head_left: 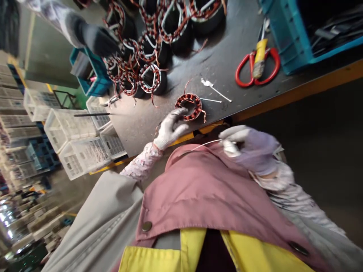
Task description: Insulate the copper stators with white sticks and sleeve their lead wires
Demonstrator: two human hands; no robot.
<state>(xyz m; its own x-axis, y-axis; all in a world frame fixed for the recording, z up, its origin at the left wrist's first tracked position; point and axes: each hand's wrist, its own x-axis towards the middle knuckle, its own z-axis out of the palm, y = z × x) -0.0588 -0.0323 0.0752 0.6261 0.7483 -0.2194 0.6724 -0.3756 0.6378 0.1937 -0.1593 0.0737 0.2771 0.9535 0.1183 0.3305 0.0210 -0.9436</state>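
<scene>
My left hand [171, 128], in a white glove, reaches to the near left rim of a small motor stator [189, 107] wound with copper wire. Its fingertips touch or overlap that rim, while the thumb stands apart. The stator lies on the dark table with wire ends sticking out. In front of the pink apron, my right hand [248, 147] is closed in a white and lilac glove. A thin white cord [205, 143] runs leftward from its fingers; a bunched white part also shows there. Two white cord pieces [221, 93] lie just right of the stator.
Several larger wound stators [150, 77] stand grouped at the back left. Red-handled scissors [245, 71] lie with a yellow-handled tool [260, 56] near a blue bin [292, 49]. Another person's dark-gloved hand [100, 39] reaches in at upper left, above a small blue bin [96, 75]. White crates [82, 151] stand left.
</scene>
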